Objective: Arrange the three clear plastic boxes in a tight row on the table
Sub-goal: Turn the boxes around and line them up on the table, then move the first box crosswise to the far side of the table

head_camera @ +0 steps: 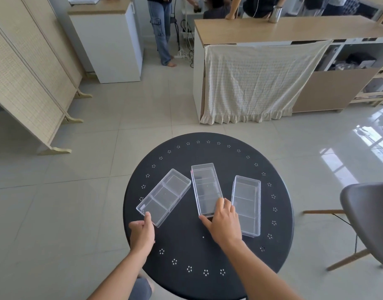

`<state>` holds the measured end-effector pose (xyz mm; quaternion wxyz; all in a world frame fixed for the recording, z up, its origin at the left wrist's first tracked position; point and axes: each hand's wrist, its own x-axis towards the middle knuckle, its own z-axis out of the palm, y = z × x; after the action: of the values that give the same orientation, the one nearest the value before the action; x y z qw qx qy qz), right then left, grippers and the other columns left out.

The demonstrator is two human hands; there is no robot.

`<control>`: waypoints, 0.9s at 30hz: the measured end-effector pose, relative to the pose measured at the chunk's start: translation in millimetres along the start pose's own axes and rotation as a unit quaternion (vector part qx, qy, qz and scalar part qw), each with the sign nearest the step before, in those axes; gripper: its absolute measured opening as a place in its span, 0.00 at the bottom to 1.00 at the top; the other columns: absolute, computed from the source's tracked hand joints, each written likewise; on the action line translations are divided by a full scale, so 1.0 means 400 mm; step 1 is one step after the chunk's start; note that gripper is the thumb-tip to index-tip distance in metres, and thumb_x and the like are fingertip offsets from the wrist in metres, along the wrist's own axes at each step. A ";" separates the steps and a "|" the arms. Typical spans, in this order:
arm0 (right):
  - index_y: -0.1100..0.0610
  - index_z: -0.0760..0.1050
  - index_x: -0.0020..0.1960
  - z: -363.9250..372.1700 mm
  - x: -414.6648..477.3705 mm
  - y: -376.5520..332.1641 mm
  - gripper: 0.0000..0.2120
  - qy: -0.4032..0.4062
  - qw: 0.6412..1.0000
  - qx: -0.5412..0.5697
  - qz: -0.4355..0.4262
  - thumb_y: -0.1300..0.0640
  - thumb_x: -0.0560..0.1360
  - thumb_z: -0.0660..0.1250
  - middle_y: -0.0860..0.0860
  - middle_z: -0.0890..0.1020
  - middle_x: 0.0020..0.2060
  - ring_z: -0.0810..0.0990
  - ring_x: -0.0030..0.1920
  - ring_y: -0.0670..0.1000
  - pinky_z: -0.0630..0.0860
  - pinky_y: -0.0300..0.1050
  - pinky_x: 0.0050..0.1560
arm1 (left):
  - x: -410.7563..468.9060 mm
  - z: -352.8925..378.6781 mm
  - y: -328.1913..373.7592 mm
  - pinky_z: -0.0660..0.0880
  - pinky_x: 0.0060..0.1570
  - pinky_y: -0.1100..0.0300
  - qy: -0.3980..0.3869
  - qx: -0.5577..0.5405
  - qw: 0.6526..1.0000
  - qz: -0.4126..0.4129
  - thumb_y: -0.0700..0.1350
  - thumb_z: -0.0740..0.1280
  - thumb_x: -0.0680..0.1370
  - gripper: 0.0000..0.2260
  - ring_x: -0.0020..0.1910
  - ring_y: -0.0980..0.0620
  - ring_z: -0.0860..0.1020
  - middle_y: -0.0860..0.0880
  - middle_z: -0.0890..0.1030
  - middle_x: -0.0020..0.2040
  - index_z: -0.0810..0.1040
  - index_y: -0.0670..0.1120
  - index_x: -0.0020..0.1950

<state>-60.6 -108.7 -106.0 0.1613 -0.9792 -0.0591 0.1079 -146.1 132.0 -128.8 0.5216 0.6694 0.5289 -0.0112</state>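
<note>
Head view, 3 empty clear boxes (206,189) apart, hands (224,221) gripping 2

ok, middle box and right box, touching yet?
Apart. The head view shows a strip of dark table between the middle box and the right box along their length; the right hand covers the near end.

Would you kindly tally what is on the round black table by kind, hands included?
Clear plastic boxes: 3 (left box, middle box, right box)
Hands touching boxes: 2 (left hand, right hand)
Total: 5, all on the table
</note>
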 end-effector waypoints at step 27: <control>0.41 0.54 0.87 -0.029 -0.105 0.024 0.30 -0.144 0.921 0.353 0.083 0.40 0.87 0.56 0.51 0.72 0.77 0.77 0.72 0.53 0.68 0.48 0.67 | -0.204 0.149 0.074 0.72 0.56 0.58 -0.221 0.100 0.957 0.160 0.62 0.65 0.85 0.15 0.58 0.61 0.78 0.55 0.81 0.67 0.78 0.55 0.66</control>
<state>-97.8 -127.4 -90.5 0.4763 -0.8343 0.0419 0.2745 -128.7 35.8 -89.2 0.5509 0.7748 0.2826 -0.1276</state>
